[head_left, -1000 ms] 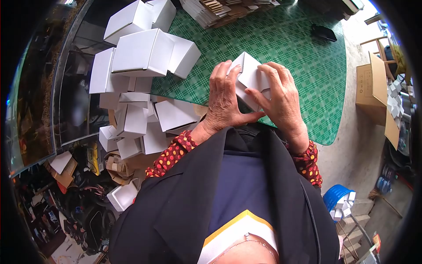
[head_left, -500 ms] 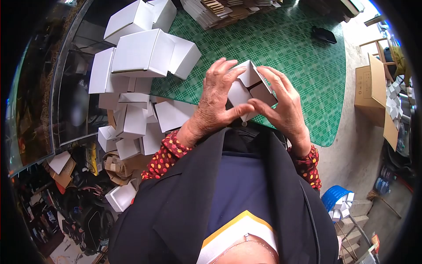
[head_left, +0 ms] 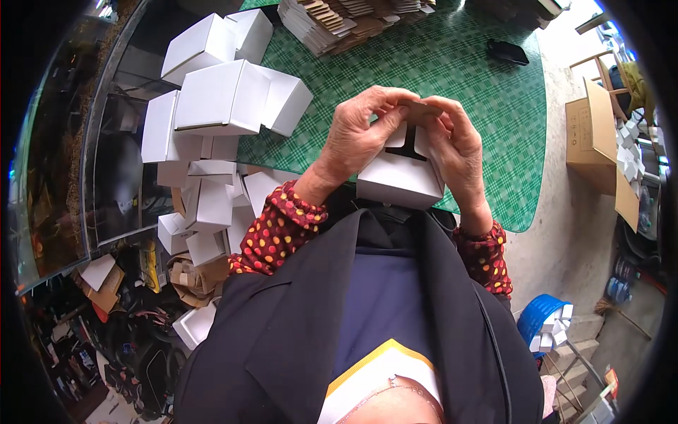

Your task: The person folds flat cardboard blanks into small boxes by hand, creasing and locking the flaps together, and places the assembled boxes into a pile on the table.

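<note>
A small white cardboard box (head_left: 399, 178) sits at the near edge of the table, close against my body. Its top is partly open, with a dark gap between the flaps. My left hand (head_left: 364, 134) pinches the raised end flap with thumb and fingers. On the other side, my right hand (head_left: 453, 145) has its fingers bent over that same flap and lies along the box's side. The flap's brownish inner face shows between my fingertips. Some fingertips are hidden behind the flap.
Several white boxes (head_left: 215, 95) are piled at the left. Flat cardboard blanks (head_left: 339, 28) are stacked at the back of the green checked table (head_left: 508, 141). A black object (head_left: 508, 52) lies far right. An open carton (head_left: 592, 141) and a blue basket (head_left: 540, 314) hold small white boxes.
The box has been turned and now sits lower, nearer my body. My hands have gone from spread around its sides to closed together on its end flap.
</note>
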`<state>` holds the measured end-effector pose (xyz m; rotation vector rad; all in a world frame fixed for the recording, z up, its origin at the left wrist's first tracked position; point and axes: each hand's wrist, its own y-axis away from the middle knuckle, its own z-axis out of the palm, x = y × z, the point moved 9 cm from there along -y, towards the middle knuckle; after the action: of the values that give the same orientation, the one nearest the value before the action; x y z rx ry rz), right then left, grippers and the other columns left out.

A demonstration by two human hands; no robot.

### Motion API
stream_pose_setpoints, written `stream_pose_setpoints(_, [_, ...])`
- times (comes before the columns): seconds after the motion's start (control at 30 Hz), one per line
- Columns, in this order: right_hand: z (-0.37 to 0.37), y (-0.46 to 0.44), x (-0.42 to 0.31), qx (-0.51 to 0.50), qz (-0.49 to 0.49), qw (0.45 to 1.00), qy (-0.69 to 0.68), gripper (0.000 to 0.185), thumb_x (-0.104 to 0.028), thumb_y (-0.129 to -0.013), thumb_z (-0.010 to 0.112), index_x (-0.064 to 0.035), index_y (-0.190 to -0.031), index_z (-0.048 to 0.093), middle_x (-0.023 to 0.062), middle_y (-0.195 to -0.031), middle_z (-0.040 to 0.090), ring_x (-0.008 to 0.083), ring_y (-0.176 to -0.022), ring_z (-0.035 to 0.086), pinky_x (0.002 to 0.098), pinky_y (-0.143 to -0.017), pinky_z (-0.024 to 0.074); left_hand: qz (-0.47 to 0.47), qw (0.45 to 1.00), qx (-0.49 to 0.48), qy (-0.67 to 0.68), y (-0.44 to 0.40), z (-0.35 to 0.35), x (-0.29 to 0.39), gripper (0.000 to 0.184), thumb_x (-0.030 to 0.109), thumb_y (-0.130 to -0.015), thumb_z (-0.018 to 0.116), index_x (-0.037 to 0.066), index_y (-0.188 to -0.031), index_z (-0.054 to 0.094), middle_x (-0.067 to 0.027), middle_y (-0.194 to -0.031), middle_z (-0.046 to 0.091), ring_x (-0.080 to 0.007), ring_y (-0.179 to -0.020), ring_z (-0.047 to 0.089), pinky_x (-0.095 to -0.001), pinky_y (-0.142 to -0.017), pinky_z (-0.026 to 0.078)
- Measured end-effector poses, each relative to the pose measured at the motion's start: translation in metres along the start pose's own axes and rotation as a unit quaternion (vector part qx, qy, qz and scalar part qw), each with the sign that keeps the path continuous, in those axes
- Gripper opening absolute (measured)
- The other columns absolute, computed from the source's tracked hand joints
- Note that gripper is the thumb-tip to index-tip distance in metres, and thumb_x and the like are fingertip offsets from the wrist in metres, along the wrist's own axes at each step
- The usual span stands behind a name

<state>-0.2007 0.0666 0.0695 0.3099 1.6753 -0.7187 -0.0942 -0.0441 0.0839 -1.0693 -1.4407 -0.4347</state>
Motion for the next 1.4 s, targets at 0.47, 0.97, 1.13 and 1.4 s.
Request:
stream_pose_setpoints(0.47, [0.001,-0.004,0.002,0.019,0.027,0.997,-0.074,0.032,0.008,-0.092,0.06,-0.0075,-0.119,0.07,0.0031,-0.105,0.073,0.0091,-0.088,0.063,0.0216,-0.08,0.052,-0.067,0.986,0.062,0.137,0.002,0.002,-0.018,0.018,-0.002,-0.09,0.071,0.007,-0.105,0.071,-0.0008,-0.1,0.067,-0.0096,-0.086,0.061,-0.0221,-0.081,0.051])
stream_pose_setpoints(0.97, [-0.001,-0.008,-0.005,0.024,-0.035,0.999,-0.024,0.027,0.007,-0.091,0.063,-0.0045,-0.114,0.072,0.0033,-0.103,0.074,0.0098,-0.087,0.063,0.0221,-0.08,0.0522,0.043,0.997,0.038,0.06,-0.004,0.003,-0.014,0.023,-0.007,-0.092,0.067,0.009,-0.109,0.068,-0.0003,-0.097,0.06,-0.0095,-0.084,0.055,-0.0214,-0.078,0.048])
stream_pose_setpoints(1.13, [-0.002,-0.008,-0.007,0.033,-0.037,0.998,-0.029,0.026,0.007,-0.091,0.063,-0.0041,-0.111,0.073,0.0037,-0.103,0.074,0.0103,-0.086,0.064,0.0222,-0.079,0.0527,0.021,0.995,0.061,0.08,-0.005,0.001,-0.012,0.017,-0.003,-0.088,0.072,0.009,-0.1,0.071,0.0,-0.094,0.061,-0.0099,-0.081,0.054,-0.022,-0.075,0.049])
stream_pose_setpoints(1.4, [-0.003,-0.008,-0.011,0.038,-0.051,0.998,-0.017,0.023,0.008,-0.091,0.063,-0.004,-0.106,0.074,0.0053,-0.102,0.076,0.0117,-0.086,0.066,0.0222,-0.078,0.0539,0.046,0.993,0.063,0.093,-0.006,0.003,-0.01,0.021,-0.007,-0.089,0.069,0.01,-0.101,0.07,0.0,-0.096,0.061,-0.0101,-0.082,0.055,-0.0218,-0.076,0.048])
